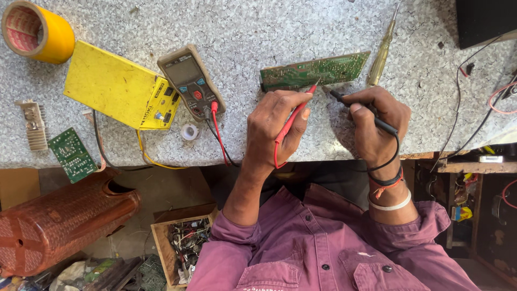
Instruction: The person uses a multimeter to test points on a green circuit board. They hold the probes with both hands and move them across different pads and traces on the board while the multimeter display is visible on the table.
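My left hand [277, 126] pinches the red probe [291, 123] between thumb and fingers, its tip set down at the lower edge of the long green circuit board [315, 70]. My right hand [377, 121] is curled around the black probe [362, 112], gripping it like a pen, and its tip points at the same edge of the board, just beside the red one. The board lies flat on the speckled grey surface [269, 27], a little beyond my knuckles.

To the left of the board sits the meter [189, 81] — red and black leads run from its lower end toward my hands. Touching the meter's left side is a yellow box [116, 86], and a roll of yellow tape [37, 31] stands in the far left corner. A smaller green board [72, 154] and a metal heat sink [33, 124] lie near the front edge on the left. A screwdriver with a clear yellow handle [381, 54] rests just right of the long board — apart from my right hand.
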{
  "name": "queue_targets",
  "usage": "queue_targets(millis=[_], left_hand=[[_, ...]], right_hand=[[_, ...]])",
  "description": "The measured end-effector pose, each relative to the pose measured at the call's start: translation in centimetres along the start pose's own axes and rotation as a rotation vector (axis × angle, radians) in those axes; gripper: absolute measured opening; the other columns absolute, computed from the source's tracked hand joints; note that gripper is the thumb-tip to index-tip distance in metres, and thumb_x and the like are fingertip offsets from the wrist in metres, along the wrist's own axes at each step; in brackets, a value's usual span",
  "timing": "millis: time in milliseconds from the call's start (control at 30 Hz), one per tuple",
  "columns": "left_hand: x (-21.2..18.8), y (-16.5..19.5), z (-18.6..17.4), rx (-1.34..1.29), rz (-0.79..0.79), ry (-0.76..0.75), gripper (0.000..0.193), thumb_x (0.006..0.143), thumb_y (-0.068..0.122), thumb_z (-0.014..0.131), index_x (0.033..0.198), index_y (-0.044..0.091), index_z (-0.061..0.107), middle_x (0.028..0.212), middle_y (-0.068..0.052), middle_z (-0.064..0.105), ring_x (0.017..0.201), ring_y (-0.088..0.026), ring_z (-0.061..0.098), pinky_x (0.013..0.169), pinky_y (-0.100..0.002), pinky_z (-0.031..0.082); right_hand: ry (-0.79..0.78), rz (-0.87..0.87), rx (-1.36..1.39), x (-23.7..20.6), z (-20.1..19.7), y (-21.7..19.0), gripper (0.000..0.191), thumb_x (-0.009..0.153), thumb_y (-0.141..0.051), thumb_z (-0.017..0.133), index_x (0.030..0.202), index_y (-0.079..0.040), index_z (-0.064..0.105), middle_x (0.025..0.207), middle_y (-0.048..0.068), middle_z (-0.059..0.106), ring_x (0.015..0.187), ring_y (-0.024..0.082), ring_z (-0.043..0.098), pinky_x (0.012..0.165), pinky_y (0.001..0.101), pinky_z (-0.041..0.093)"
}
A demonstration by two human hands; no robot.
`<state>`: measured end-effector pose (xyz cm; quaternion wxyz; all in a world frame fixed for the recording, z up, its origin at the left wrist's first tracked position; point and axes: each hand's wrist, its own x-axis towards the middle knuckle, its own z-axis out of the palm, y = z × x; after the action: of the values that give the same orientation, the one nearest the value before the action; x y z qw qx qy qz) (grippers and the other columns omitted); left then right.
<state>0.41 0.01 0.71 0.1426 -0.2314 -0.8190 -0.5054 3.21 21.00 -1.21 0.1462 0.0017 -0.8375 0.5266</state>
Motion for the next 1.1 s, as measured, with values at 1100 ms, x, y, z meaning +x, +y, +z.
queue_targets(millis=[1100], left_hand=[[0.10,-0.16,0.13,0.062,0.022,-0.033,0.020,0.102,0.014,0.071,0.120,0.008,0.064,0.110,-0.009,0.070,0.100,-0.029,0.070,0.088,-0.040,0.058]], right_hand=[[-0.012,0.034,0.058,0.01,0.16,-0.16,0.019,0.100,-0.007,0.060,0.110,0.002,0.074,0.086,0.009,0.071,0.078,0.013,0.069,0.071,0.0250,0.051]])
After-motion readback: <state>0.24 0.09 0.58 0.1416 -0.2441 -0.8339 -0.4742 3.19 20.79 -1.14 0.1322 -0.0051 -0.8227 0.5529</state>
